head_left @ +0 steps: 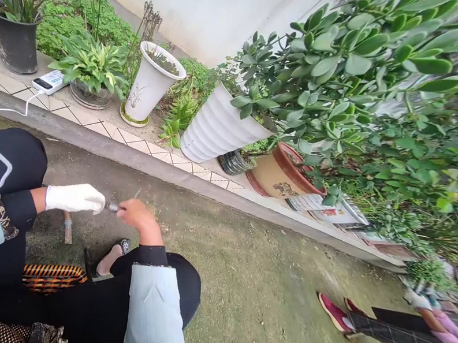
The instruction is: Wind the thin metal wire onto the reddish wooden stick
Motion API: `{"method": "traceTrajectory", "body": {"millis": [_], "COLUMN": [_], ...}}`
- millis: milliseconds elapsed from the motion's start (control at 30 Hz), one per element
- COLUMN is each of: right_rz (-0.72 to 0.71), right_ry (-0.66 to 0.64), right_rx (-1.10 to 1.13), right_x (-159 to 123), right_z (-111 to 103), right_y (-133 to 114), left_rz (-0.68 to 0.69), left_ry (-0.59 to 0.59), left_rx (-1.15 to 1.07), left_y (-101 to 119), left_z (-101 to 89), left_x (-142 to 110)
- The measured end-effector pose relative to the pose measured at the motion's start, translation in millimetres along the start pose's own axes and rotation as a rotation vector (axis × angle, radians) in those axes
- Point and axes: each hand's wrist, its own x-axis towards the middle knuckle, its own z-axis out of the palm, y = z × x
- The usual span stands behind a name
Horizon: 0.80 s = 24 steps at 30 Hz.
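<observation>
My left hand [74, 197] wears a white glove and is closed around one end of a small dark metal piece [112, 207]. My right hand [138, 216] is bare and pinches the other end of the same piece, in front of my knees. I am squatting on mossy concrete, with a sandalled foot [112, 257] showing below the hands. A small tool with a wooden handle [67, 228] lies on the ground under the left hand.
A raised tiled ledge [100, 127] carries pots: a black pot [11, 38], a white vase-shaped pot [150, 83], a ribbed white pot [216, 128], a brown pot [281, 174]. A white power bank [49, 81] with cable lies there. Another person's red shoes [337, 311] are at right.
</observation>
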Motion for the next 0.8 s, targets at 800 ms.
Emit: {"method": "traceTrajectory", "body": {"millis": [800], "right_rz": [-0.329], "right_ry": [-0.441], "right_rx": [0.407], "right_x": [-20], "right_z": [-12], "right_y": [-5], "left_rz": [-0.058], "left_ry": [0.156], "left_rx": [-0.006], "left_y": [1], "left_z": [-2.3], "left_x": [-2]}}
